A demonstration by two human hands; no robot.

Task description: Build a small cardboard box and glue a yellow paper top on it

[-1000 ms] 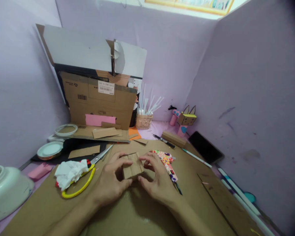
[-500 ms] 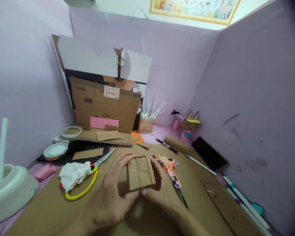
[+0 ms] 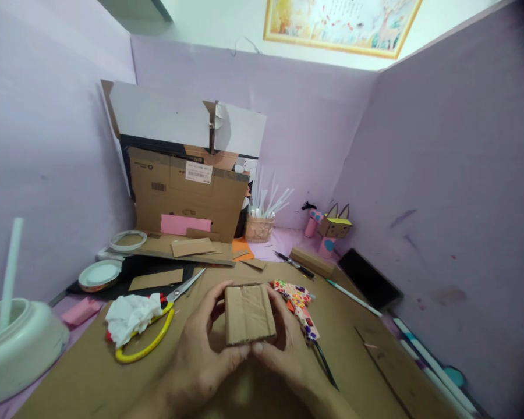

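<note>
Between my left hand (image 3: 201,352) and right hand (image 3: 293,350) I grip a small cardboard box (image 3: 248,314), seemingly closed on top, completion of its hidden underside unverified.

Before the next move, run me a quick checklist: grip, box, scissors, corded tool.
1. Left hand on the cardboard box: ok, holding its left side, thumb at the near edge.
2. Right hand on the box: ok, holding the right side.
3. Box underside: cannot tell, hidden from this view.
4. Scissors away from hands: ok, lying beyond the left hand, apart from it.
5. Scissor handles uncovered: not ok, a white crumpled wad partly covers them.
6. Patterned corded tool untouched: cannot tell, right hand overlaps its edge.
</note>
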